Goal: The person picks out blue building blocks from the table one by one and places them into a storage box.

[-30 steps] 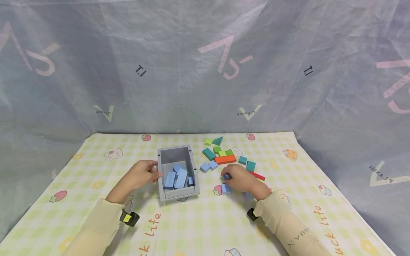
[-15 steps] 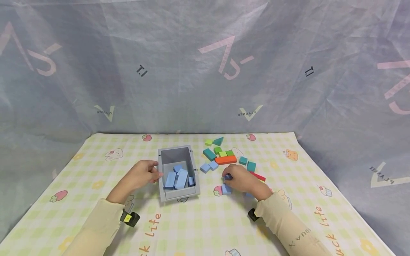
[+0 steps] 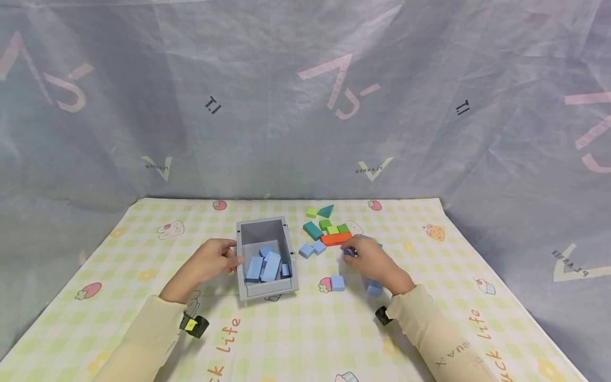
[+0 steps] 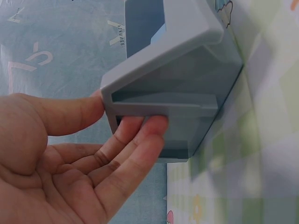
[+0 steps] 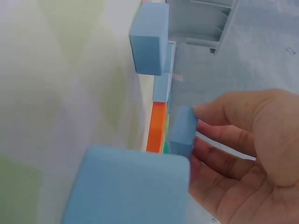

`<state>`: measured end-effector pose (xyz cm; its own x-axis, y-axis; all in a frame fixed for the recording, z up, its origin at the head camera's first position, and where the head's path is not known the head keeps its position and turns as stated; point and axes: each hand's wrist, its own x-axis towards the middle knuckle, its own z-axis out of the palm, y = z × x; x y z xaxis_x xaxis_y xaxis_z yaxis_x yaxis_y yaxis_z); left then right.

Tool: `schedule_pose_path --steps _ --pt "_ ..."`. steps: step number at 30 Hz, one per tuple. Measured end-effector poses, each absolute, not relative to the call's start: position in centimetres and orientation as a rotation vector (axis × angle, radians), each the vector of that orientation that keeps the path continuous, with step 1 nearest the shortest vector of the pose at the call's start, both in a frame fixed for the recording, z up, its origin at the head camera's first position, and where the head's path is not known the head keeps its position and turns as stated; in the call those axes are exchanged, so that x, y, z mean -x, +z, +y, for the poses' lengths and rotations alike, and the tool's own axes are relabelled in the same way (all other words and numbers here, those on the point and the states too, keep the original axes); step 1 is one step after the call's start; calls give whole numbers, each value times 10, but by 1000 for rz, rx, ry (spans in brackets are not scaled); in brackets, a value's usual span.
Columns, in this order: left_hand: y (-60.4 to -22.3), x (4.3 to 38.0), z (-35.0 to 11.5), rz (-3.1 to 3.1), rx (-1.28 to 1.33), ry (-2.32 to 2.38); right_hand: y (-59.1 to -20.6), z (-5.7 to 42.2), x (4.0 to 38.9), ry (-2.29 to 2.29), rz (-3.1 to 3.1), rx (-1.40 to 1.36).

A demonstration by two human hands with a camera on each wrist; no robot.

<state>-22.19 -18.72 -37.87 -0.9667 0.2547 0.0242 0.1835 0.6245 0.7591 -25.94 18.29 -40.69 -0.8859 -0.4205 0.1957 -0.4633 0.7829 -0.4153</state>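
Head view, left hand [image 3: 208, 260] gripping the side rim of a gray bin [image 3: 269, 287], blue blocks [image 3: 271, 266] inside, right hand [image 3: 374, 260] pinched closed on a small blue block [image 5: 183, 131], above the table [image 3: 286, 339], near an orange block [image 3: 336, 239].

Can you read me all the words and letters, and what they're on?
"ck life": tablecloth, left, cut off.
"uck life": tablecloth, right, cut off.
"PLANNER", backwards: grey curtain, inside pale V shapes.
"T" and "I", tilted: grey curtain.
Too unclear to read: letters on the right sleeve, the yellow label by the left sleeve, pink marks on the curtain.
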Motion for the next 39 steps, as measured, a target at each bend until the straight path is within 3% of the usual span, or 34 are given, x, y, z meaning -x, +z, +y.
schedule_pose_path --steps 11,19,39 --pt "-380 221 -191 2759 -395 1260 -384 173 254 801 -2640 -752" --pt "-381 223 -189 2749 -391 1277 -372 136 247 903 -2488 -913" --pt "-379 221 -188 2719 -339 1308 -388 66 236 908 -2403 -1179"
